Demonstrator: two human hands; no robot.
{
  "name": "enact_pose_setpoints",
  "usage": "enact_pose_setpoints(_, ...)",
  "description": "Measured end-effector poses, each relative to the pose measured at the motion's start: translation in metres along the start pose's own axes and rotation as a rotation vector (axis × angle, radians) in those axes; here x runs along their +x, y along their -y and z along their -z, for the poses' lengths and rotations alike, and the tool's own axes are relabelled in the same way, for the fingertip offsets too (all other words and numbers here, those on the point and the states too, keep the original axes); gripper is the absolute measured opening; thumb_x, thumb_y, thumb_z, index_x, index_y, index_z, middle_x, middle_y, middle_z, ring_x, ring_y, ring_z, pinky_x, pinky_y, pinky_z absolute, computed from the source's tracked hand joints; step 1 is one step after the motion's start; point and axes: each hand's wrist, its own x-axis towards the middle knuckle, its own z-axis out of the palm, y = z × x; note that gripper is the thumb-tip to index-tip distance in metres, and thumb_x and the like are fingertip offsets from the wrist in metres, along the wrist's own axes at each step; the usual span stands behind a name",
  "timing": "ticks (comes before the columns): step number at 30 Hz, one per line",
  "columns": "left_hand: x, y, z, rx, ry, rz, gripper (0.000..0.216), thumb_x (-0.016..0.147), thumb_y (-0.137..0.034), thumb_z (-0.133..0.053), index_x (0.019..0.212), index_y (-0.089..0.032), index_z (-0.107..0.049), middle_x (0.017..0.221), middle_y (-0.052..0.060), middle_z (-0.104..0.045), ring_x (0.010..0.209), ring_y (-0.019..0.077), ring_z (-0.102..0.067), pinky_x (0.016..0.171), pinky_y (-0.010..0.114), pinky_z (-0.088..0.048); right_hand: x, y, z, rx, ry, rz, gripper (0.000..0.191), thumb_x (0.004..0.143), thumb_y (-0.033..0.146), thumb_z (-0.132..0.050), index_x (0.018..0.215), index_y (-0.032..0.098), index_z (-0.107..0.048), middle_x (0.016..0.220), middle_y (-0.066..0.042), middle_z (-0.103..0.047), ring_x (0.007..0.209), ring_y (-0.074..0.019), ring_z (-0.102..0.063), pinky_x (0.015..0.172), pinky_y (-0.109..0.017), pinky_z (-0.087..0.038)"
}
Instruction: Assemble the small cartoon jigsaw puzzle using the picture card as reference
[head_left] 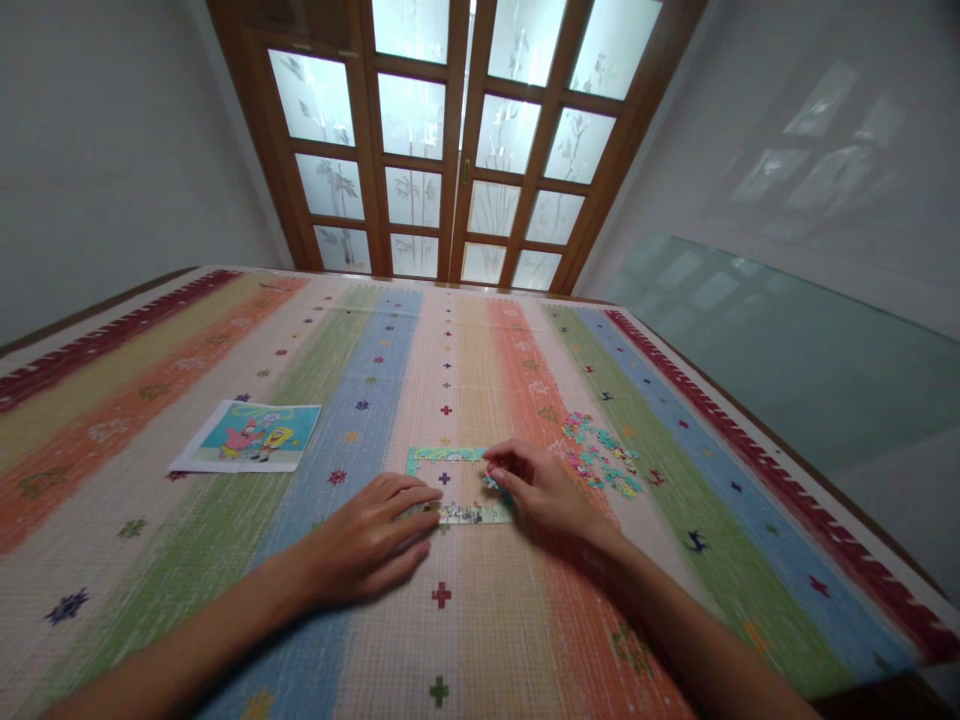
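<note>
A partly joined jigsaw puzzle border (474,514) lies flat on the striped tablecloth, its bottom and top strips and a bit of the left side showing. My left hand (379,535) rests palm down with fingers stretched out, the fingertips at the border's lower left corner. At the right side of the border, my right hand (536,485) has thumb and forefinger pinched on a small puzzle piece (491,480), mostly hidden by the fingers. The border's right side is covered by this hand. A pile of loose puzzle pieces (600,455) lies just beyond it to the right.
A printed picture sheet (251,437) with cartoon figures lies on the left of the tablecloth (442,650). Wooden doors with frosted panes (412,115) stand beyond the table's far edge. A glass panel (787,330) leans along the right wall.
</note>
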Motion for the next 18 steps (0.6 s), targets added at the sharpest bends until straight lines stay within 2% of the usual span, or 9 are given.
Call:
enact_pose_setpoints(4, 0.001, -0.007, -0.005, -0.023, 0.064, -0.055, 0.033, 0.099, -0.021, -0.055, 0.132, -0.020, -0.061, 0.133, 0.012, -0.069, 0.123, 0.0300, -0.062, 0.103, 0.050, -0.052, 0.006, 0.008, -0.003, -0.016, 0.054, 0.037, 0.011, 0.095, 0.024, -0.061, 0.101, 0.020, -0.069, 0.094, -0.006, -0.075, 0.083, -0.0185, -0.069, 0.076, -0.033, -0.056)
enact_pose_setpoints(8, 0.003, -0.011, -0.007, -0.048, 0.096, -0.087, 0.038, 0.098, -0.029, -0.060, 0.134, -0.017, -0.059, 0.134, 0.014, -0.069, 0.122, 0.0327, -0.062, 0.103, 0.050, -0.051, 0.013, 0.016, -0.005, -0.115, 0.124, 0.168, 0.012, 0.094, 0.018, -0.061, 0.099, 0.021, -0.072, 0.098, -0.006, -0.076, 0.089, -0.0182, -0.070, 0.083, -0.033, -0.054)
enact_pose_setpoints(12, 0.004, -0.013, -0.008, -0.056, 0.096, -0.086, 0.038, 0.099, -0.032, -0.061, 0.134, -0.017, -0.059, 0.132, 0.014, -0.070, 0.122, 0.0324, -0.062, 0.105, 0.050, -0.049, 0.019, 0.016, -0.014, -0.155, 0.185, 0.266, 0.018, 0.092, 0.012, -0.061, 0.102, 0.020, -0.073, 0.099, -0.006, -0.077, 0.090, -0.0175, -0.070, 0.083, -0.031, -0.054)
enact_pose_setpoints(18, 0.003, -0.014, -0.006, -0.098, 0.096, -0.039, 0.045, 0.094, -0.033, -0.064, 0.136, -0.017, -0.057, 0.133, 0.014, -0.069, 0.121, 0.0331, -0.061, 0.104, 0.050, -0.050, 0.024, 0.008, -0.026, -0.187, 0.208, 0.337, 0.019, 0.091, 0.008, -0.060, 0.099, 0.020, -0.074, 0.096, -0.006, -0.077, 0.089, -0.0177, -0.070, 0.082, -0.030, -0.054)
